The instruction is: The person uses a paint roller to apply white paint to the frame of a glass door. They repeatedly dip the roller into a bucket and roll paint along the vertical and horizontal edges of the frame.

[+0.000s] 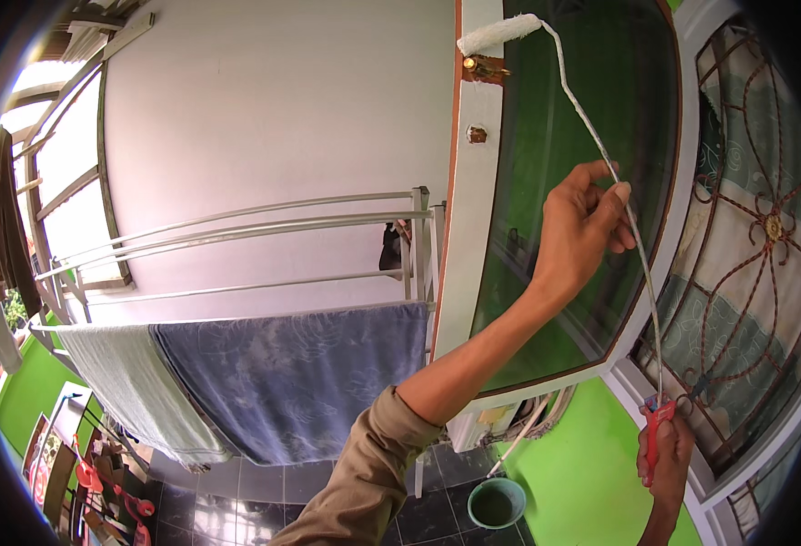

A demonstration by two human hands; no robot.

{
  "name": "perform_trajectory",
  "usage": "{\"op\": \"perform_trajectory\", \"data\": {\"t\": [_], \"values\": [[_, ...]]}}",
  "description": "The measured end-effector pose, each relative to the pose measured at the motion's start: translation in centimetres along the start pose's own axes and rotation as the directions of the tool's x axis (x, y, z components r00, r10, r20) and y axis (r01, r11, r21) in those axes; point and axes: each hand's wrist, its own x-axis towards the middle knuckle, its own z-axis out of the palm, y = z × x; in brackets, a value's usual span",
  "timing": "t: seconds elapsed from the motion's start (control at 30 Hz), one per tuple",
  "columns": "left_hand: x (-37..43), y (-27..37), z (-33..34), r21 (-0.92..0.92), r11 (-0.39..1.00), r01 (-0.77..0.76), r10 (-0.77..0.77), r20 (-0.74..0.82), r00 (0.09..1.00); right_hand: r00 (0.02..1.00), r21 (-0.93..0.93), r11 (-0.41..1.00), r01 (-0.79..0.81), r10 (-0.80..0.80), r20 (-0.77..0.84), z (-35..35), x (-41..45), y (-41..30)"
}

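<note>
A small paint roller with a long bent metal rod reaches up from lower right. My right hand is closed around its red handle. Higher up, my left hand pinches the rod between thumb and fingers. The white fluffy roller sleeve lies against the white edge of an opened, glazed sash frame, near its top. Just below the sleeve, a brass latch sits in a patch of bare reddish-brown wood. Beneath the latch, a small brown hole interrupts the white paint.
A metal drying rack holds a blue towel and a pale towel left of the sash. Window grilles flank the right. On the dark floor tiles stands a teal bucket, beside a green wall.
</note>
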Motion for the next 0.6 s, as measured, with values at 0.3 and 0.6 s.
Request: {"op": "perform_trajectory", "data": {"t": [0.3, 0.6], "values": [[0.8, -0.2, 0.0, 0.008, 0.999, -0.035, 0.035, -0.045, 0.998, 0.997, -0.070, 0.995, 0.071, -0.072, -0.019, 0.3, 1.1, -0.2], [-0.1, -0.7, 0.3, 0.017, 1.000, -0.001, 0.002, -0.036, 0.999, 0.998, -0.088, 0.995, 0.053, -0.055, -0.016, -0.3, 0.5, 0.6]]}}
